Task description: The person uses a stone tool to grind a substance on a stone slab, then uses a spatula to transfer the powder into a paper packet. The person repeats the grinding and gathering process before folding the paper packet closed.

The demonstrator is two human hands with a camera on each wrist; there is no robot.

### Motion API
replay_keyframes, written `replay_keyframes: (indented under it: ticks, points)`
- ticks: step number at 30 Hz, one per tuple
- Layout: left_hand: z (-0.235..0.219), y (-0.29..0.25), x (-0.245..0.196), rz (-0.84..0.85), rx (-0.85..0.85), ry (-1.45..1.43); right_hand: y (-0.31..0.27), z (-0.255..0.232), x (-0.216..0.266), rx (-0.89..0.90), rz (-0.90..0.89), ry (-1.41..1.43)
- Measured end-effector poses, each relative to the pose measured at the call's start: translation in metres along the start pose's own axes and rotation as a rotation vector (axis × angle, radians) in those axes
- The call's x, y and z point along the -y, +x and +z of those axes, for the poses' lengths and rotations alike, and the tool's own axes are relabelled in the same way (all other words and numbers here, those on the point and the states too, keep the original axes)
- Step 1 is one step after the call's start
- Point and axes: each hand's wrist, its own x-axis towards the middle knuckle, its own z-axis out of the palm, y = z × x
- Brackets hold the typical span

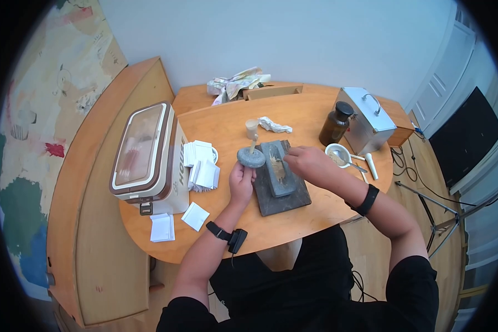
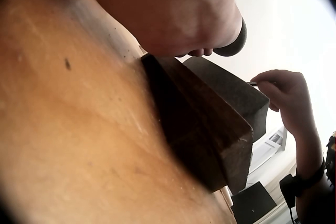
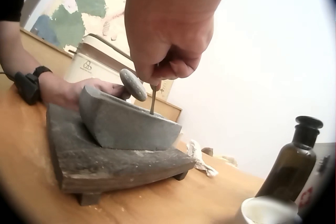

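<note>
My left hand (image 1: 242,181) grips the handle of a round grey stone grinding wheel (image 1: 251,157), lifted beside a boat-shaped stone trough (image 1: 283,185). The wheel's other handle end points away from me. Tan powder (image 1: 278,169) lies along the hollow of the trough, which rests on a dark wooden base (image 1: 265,205). Over the trough's right side, my right hand (image 1: 307,161) pinches a thin metal stick (image 3: 153,102) whose lower end dips behind the near rim in the right wrist view. The tip of the stick is hidden there.
A white bowl (image 1: 331,148) with a spoon, a brown bottle (image 1: 335,124) and a silver case (image 1: 368,119) stand right. Left are paper stacks (image 1: 203,174) and a lidded box (image 1: 149,160). A small cup (image 1: 252,127) and crumpled tissue (image 1: 275,125) sit beyond the trough.
</note>
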Motion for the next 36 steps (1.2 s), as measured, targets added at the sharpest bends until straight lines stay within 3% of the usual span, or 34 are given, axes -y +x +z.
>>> replay_keyframes:
  ticks: [6,8,12,14,20,26,36]
  points:
    - [0.000,-0.001,0.001,0.017,-0.032,0.031,-0.017,-0.042,0.022,-0.025,0.129,0.077]
    - [0.001,-0.002,0.002,0.018,-0.031,0.051,-0.023,-0.052,0.029,0.081,0.100,0.124]
    - [-0.001,-0.001,0.002,-0.012,-0.012,0.023,-0.025,-0.038,0.030,0.065,0.004,0.149]
    - [-0.002,0.001,0.004,-0.009,-0.012,0.016,-0.019,-0.028,0.028,0.151,-0.021,0.005]
    - [-0.002,0.000,0.003,-0.002,-0.052,-0.010,-0.007,-0.031,0.027,0.054,-0.004,0.023]
    - [0.000,-0.001,0.003,-0.020,-0.018,0.024,-0.013,-0.028,0.038,0.151,-0.015,-0.002]
    - [0.000,0.000,0.003,-0.001,-0.018,0.000,-0.018,-0.020,0.036,0.059,-0.002,0.083]
